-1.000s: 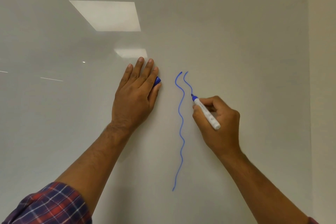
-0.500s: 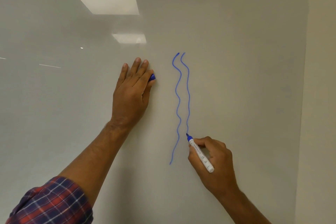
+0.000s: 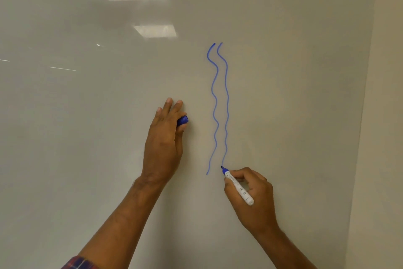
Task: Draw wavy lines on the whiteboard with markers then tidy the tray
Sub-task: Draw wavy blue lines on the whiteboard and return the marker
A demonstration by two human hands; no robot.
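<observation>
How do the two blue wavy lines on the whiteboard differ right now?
The left wavy line reaches lower than the right wavy line. The left wavy line lies free of the marker; the right wavy line's lower end meets the marker tip, held in the right hand. Both are blue, run top to bottom and never cross.
</observation>
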